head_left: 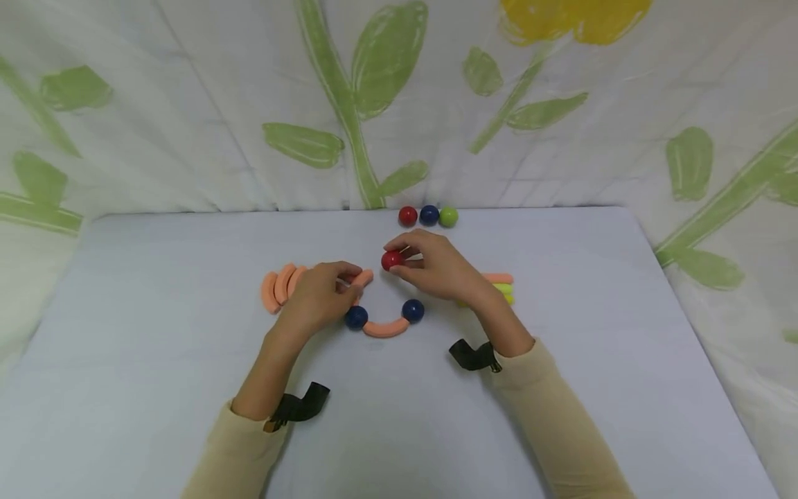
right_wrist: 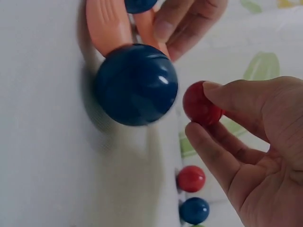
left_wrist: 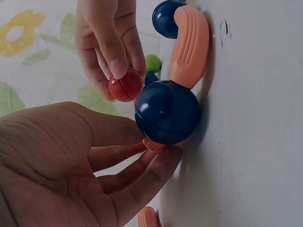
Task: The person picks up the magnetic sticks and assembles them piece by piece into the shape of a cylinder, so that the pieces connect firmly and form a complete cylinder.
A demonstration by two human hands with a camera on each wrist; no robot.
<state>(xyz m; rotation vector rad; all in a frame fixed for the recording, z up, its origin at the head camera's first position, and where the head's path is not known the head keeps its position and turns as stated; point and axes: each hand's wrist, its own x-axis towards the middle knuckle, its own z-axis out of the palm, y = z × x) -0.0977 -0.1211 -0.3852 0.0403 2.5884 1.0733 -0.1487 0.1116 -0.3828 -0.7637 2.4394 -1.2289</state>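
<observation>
My left hand (head_left: 318, 298) pinches an orange curved stick (head_left: 365, 277) whose lower end meets a blue ball (head_left: 357, 317). From that ball, a second orange curved stick (head_left: 385, 329) runs along the table to another blue ball (head_left: 413, 310), forming a U shape. Between thumb and fingers, my right hand (head_left: 439, 263) holds a red ball (head_left: 391, 260) in the air, apart from the held stick's upper end. In the left wrist view, the fingertips (left_wrist: 168, 158) sit right beside the blue ball (left_wrist: 168, 112), and most of the held stick is hidden.
A red ball (head_left: 408, 216), a blue ball (head_left: 429, 215) and a green ball (head_left: 448, 217) line the table's back edge. Several orange curved sticks (head_left: 269, 292) lie left of my left hand. Beyond my right wrist are an orange stick (head_left: 499, 278) and yellow-green sticks (head_left: 506, 294), partly covered.
</observation>
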